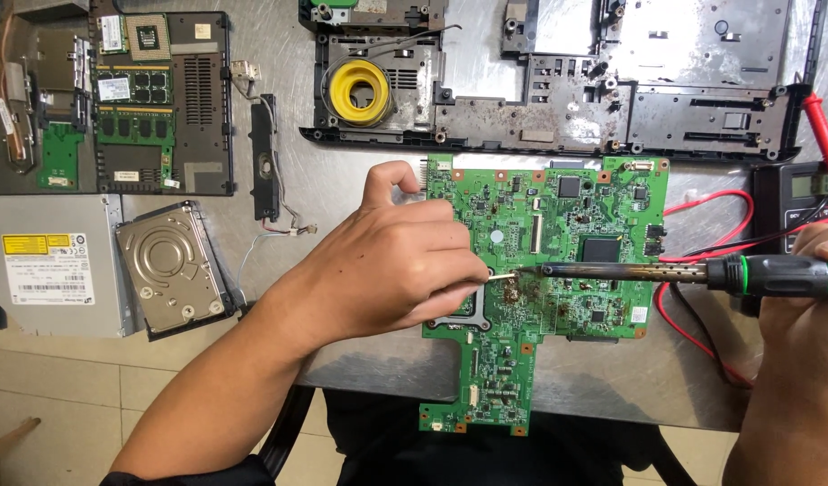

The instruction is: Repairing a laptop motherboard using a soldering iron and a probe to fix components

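While my left hand (391,270) pinches a thin strand of solder wire (499,277) over the green circuit board (549,261) lying flat on the metal table (612,378), my right hand (805,297) is closed around the green handle of the soldering iron (648,273). I judge it best to keep the tip touching the joint just beside the wire, feeding gently and steadily

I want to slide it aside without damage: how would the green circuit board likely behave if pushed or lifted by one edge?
The green circuit board looks thin and flat, so probably stiff and light. It overhangs the metal table edge toward the person, so a push that way might tip it off. Its dense small parts are likely fragile.
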